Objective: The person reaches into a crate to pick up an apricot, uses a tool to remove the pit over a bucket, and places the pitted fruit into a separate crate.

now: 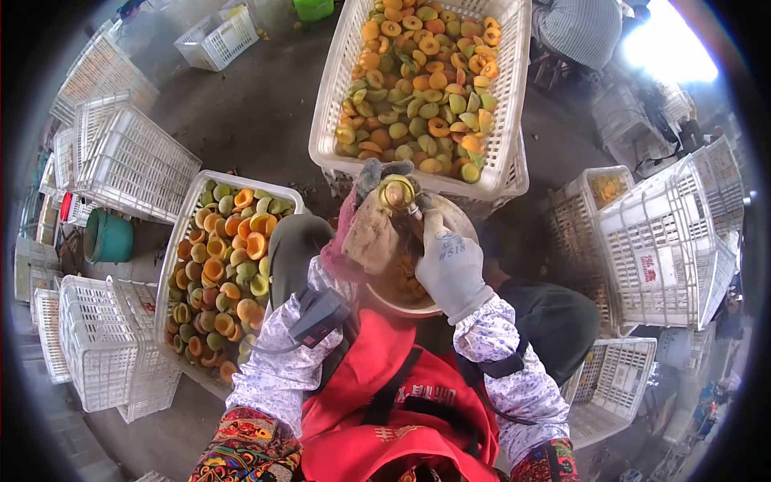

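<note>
My left hand (371,229), rough-gloved, curls its fingers around one round yellowish fruit (396,195). My right hand (451,269), pale-gloved, pinches with fingers one slim tool (416,211).

There are two gloved hands (368,178) (451,269) and, between them, one fruit piece (396,194). I count one basin (468,221), one red apron (361,361) and two floral sleeves (277,353) (502,345). Three plastic crates (321,132) (186,201) (590,178) show fruit inside; the fruit halves (418,104) are dozens, too many for an exact number. Other white crates (136,161) are at least eight. There is one dark green bucket (110,235), one bright green container (313,8), and at least one other person (577,28).
</note>
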A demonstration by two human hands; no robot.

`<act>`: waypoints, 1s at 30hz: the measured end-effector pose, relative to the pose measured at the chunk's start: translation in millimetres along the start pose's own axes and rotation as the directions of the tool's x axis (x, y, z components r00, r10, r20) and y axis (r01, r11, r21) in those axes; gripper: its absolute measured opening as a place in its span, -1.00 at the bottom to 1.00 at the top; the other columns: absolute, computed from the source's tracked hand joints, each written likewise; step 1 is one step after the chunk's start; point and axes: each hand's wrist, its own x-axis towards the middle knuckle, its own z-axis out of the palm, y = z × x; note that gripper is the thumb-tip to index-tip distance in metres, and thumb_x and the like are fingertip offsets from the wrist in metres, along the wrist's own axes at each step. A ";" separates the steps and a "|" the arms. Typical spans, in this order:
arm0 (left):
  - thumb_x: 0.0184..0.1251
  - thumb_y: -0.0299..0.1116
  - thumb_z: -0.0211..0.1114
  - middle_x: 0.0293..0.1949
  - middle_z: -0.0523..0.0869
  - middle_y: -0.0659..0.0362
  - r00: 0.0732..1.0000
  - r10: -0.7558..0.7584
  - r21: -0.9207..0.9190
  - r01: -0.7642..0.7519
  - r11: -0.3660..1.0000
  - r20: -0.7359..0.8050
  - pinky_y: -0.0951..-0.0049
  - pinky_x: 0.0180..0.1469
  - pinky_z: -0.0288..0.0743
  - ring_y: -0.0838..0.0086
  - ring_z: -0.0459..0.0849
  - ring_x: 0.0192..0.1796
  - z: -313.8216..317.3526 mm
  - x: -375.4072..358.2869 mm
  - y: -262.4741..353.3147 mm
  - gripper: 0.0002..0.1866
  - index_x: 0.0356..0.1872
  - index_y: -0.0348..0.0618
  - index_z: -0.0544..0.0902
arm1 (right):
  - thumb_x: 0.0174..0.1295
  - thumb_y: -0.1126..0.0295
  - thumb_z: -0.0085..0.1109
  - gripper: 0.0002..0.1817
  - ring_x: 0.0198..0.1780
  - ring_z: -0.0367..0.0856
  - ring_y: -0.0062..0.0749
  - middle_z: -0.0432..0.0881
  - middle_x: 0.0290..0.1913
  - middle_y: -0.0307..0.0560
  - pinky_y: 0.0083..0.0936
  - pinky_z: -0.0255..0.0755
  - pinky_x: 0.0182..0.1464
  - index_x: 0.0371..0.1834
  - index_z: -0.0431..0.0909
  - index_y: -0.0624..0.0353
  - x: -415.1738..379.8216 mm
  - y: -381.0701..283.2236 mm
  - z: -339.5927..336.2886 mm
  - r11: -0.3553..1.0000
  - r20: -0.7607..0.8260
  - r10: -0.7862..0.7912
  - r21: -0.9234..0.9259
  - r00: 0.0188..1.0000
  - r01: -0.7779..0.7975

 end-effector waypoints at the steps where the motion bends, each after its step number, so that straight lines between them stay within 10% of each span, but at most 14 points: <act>1: 0.49 -0.39 0.06 -0.14 0.63 0.12 0.996 -0.082 -0.165 0.078 0.983 -0.021 0.42 0.03 0.57 0.42 0.65 -0.09 -3.1 2.1 -6.0 -0.66 0.21 -0.25 0.37 | 0.15 0.32 0.09 -0.55 -0.45 0.70 -0.19 0.67 -0.42 0.01 -0.28 0.54 -0.42 0.10 0.42 0.31 0.3 -0.5 2.2 1.000 0.005 0.004 0.001 1.000 -0.004; 6: 0.55 -0.15 -0.04 -0.08 0.62 0.13 0.981 -0.193 -0.478 0.171 0.862 0.003 0.44 0.01 0.52 0.46 0.62 -0.08 -1.3 4.6 -11.2 -0.61 0.11 -0.26 0.47 | 0.17 0.27 0.10 -0.49 -0.31 0.72 0.00 0.70 -0.37 0.13 -0.20 0.58 -0.26 0.17 0.34 0.26 0.6 -10.5 13.2 0.982 0.153 0.166 0.066 0.974 -0.178; 14: 0.46 -0.35 0.06 -0.22 0.63 0.16 0.971 -0.220 -0.165 0.204 0.965 -0.090 0.47 -0.14 0.52 0.50 0.60 -0.18 -13.7 2.2 -16.0 -0.77 -0.01 -0.25 0.52 | 0.18 0.25 0.10 -0.56 -0.24 0.72 0.01 0.69 -0.39 0.15 -0.16 0.58 -0.21 0.09 0.35 0.21 4.4 -9.4 6.5 0.981 0.281 0.166 0.054 0.945 -0.188; 18: 0.41 -0.33 0.11 -0.21 0.62 0.16 0.966 -0.259 -0.298 0.254 0.920 0.025 0.51 -0.15 0.50 0.54 0.58 -0.17 -16.1 4.6 -6.6 -0.75 -0.04 -0.28 0.54 | 0.20 0.28 0.09 -0.63 -0.27 0.72 -0.02 0.69 -0.36 0.14 -0.18 0.58 -0.25 0.03 0.39 0.21 2.3 -5.5 10.1 0.992 0.267 0.111 0.021 0.957 -0.121; 22: 0.52 0.00 -0.02 -0.28 0.67 0.21 0.962 -0.172 0.087 0.156 0.984 0.212 0.48 -0.21 0.60 0.54 0.65 -0.25 -19.3 13.5 4.0 -0.54 -0.06 -0.24 0.60 | 0.21 0.30 0.07 -0.67 -0.29 0.72 -0.04 0.69 -0.35 0.13 -0.19 0.58 -0.28 -0.02 0.41 0.25 -0.3 15.9 6.9 0.997 0.282 -0.012 0.075 0.959 -0.010; 25: 0.50 0.00 0.02 -0.28 0.66 0.22 0.830 -0.524 0.040 0.526 0.849 0.191 0.50 -0.14 0.57 0.55 0.63 -0.23 -16.3 18.4 13.1 -0.55 -0.04 -0.23 0.59 | 0.17 0.24 0.16 -0.57 -0.31 0.66 0.09 0.63 -0.43 0.24 -0.11 0.50 -0.28 -0.06 0.37 0.38 -3.7 24.6 20.4 0.987 0.194 -0.099 0.145 0.976 0.071; 28: 0.48 -0.05 0.07 -0.38 0.62 0.26 0.873 -0.459 -0.187 0.485 0.854 0.166 0.56 -0.26 0.48 0.60 0.57 -0.32 -9.7 18.1 -0.7 -0.61 -0.18 -0.22 0.60 | 0.13 0.34 0.16 -0.65 -0.29 0.62 0.20 0.62 -0.40 0.29 -0.06 0.47 -0.24 -0.13 0.38 0.37 -0.5 14.4 18.0 0.905 0.206 -0.017 0.420 0.978 -0.072; 30: 0.52 -0.06 0.02 -0.42 0.60 0.29 0.967 0.245 0.406 -0.196 0.893 -0.071 0.58 -0.29 0.46 0.61 0.55 -0.36 4.8 8.6 -1.3 -0.61 -0.19 -0.21 0.60 | 0.10 0.40 0.14 -0.67 -0.22 0.58 0.27 0.60 -0.36 0.34 -0.03 0.44 -0.15 -0.12 0.39 0.36 -3.1 -1.3 21.4 0.820 0.197 0.082 0.544 0.977 -0.178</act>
